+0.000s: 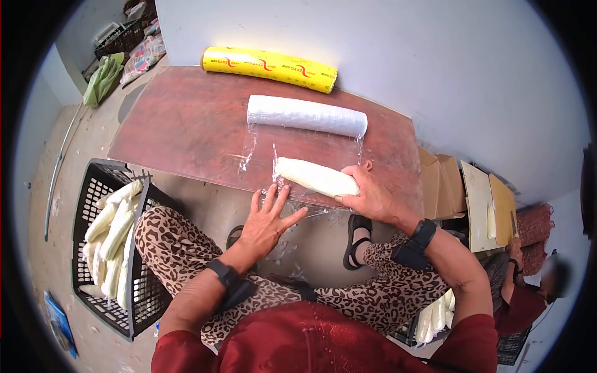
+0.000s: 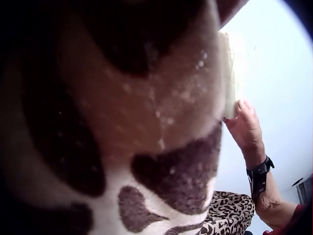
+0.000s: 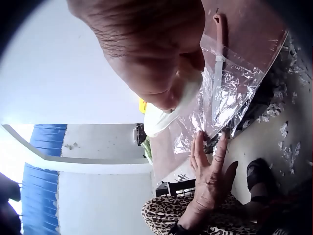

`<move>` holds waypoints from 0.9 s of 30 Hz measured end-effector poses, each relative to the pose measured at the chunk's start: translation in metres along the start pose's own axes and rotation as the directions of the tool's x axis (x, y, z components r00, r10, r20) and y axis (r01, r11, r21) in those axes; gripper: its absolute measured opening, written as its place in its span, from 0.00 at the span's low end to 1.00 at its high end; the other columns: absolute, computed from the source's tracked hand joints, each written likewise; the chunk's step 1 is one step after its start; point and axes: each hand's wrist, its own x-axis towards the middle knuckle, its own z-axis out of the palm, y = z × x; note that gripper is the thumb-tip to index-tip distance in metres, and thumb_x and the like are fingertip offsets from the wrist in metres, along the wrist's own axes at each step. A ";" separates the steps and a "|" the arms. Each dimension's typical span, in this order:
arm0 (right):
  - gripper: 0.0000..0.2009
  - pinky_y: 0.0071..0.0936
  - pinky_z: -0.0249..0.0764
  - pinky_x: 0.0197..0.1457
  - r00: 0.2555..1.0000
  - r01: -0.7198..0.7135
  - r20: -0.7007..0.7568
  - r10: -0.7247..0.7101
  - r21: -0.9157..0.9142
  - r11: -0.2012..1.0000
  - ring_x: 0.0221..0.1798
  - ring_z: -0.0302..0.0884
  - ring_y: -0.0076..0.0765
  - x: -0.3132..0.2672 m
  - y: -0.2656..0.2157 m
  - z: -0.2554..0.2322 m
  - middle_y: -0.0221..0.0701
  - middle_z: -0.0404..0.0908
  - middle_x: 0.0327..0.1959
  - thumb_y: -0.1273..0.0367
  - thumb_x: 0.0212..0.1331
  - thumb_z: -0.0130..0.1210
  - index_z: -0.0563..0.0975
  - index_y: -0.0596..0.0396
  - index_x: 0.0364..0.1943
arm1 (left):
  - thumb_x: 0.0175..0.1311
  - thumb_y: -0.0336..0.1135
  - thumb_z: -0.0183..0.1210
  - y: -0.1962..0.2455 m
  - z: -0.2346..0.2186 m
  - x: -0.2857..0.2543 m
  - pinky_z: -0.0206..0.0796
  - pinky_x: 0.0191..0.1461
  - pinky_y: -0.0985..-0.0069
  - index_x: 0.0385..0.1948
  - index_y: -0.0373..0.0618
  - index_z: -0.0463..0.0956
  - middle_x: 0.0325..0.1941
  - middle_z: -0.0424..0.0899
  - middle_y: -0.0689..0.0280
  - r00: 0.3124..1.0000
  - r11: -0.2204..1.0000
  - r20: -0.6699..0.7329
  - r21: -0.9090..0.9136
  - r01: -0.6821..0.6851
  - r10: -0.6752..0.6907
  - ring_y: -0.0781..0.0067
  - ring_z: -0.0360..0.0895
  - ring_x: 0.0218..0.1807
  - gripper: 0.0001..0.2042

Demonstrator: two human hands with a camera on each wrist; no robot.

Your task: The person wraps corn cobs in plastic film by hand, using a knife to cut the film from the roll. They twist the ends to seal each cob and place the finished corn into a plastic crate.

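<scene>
A pale, long peeled vegetable [image 1: 317,177] lies over clear film near the table's front edge. My right hand [image 1: 371,194] grips its right end, thumb on the near side; the right wrist view shows the fingers round the vegetable [image 3: 168,110]. My left hand [image 1: 266,227] is spread, fingertips at the film by the table edge, just below the vegetable's left end. Behind lies a roll of clear film [image 1: 305,115], with a sheet drawn from it toward me. In the right wrist view, a tool with a brown handle [image 3: 221,36] lies beside the crumpled film [image 3: 230,98].
A yellow printed roll [image 1: 270,67] lies at the table's [image 1: 180,124] back edge. A black crate [image 1: 134,273] of pale vegetables [image 1: 112,233] stands at the left. Cardboard [image 1: 443,183] is at the right, where another person [image 1: 519,304] sits. More vegetables [image 1: 433,320] lie low at the right.
</scene>
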 end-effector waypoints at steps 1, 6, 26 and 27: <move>0.24 0.35 0.70 0.54 0.999 0.030 -0.009 -0.030 -0.035 0.999 0.51 0.74 0.44 0.000 0.002 0.002 0.44 0.73 0.46 0.64 0.53 0.63 0.69 0.62 0.50 | 0.60 0.30 0.51 0.000 0.000 0.000 0.43 0.71 0.43 0.65 0.75 0.63 0.73 0.52 0.49 1.000 1.000 0.002 -0.005 -0.001 0.001 0.43 0.51 0.72 0.30; 0.23 0.37 0.70 0.55 0.997 0.064 -0.039 -0.068 -0.091 0.994 0.52 0.73 0.47 -0.006 0.000 0.012 0.45 0.73 0.49 0.65 0.53 0.63 0.69 0.61 0.50 | 0.61 0.31 0.51 0.000 0.000 0.000 0.43 0.71 0.44 0.65 0.75 0.63 0.73 0.51 0.50 1.000 1.000 0.006 0.004 0.012 -0.012 0.44 0.50 0.73 0.29; 0.25 0.42 0.66 0.57 0.990 0.128 -0.051 -0.133 -0.089 0.988 0.54 0.67 0.53 0.003 0.027 0.037 0.46 0.66 0.49 0.70 0.50 0.63 0.65 0.59 0.51 | 0.48 0.27 0.62 -0.001 -0.006 -0.016 0.54 0.64 0.51 0.53 0.43 0.71 0.64 0.60 0.46 0.965 0.958 -0.183 -0.251 0.140 -0.189 0.43 0.58 0.65 0.25; 0.25 0.42 0.66 0.57 0.990 0.127 -0.046 -0.132 -0.090 0.988 0.54 0.67 0.54 0.003 0.027 0.037 0.46 0.66 0.49 0.70 0.50 0.63 0.65 0.60 0.51 | 0.49 0.27 0.61 -0.003 -0.006 -0.017 0.54 0.64 0.52 0.53 0.42 0.71 0.64 0.61 0.45 0.949 0.942 -0.205 -0.285 0.175 -0.238 0.42 0.59 0.65 0.24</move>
